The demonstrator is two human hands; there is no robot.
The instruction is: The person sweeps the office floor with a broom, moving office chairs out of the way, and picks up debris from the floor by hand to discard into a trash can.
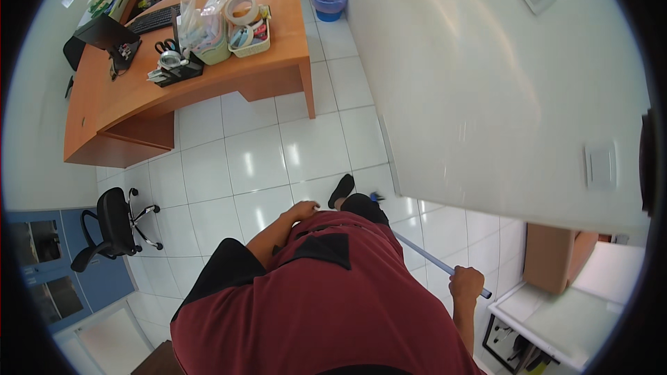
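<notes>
My right hand [467,282] is wrapped around the upper end of a long grey-blue broom handle [431,258], out to my right. The handle slants down toward the floor and passes behind my leg and shirt. A small blue tuft [376,197], apparently part of the broom's head, shows on the tiles beyond my leg; the rest of the head is hidden. My left hand [303,211] is in front of my waist, close to my dark red shirt. It holds nothing I can see, and its fingers are loosely bent and partly apart.
Ahead on the left stands a wooden desk [278,90] with baskets of supplies, a keyboard and a monitor. A blue bin [328,3] is by the white wall [451,97] on the right. A black swivel chair [114,226] stands left, a glass-topped table [577,319] lower right.
</notes>
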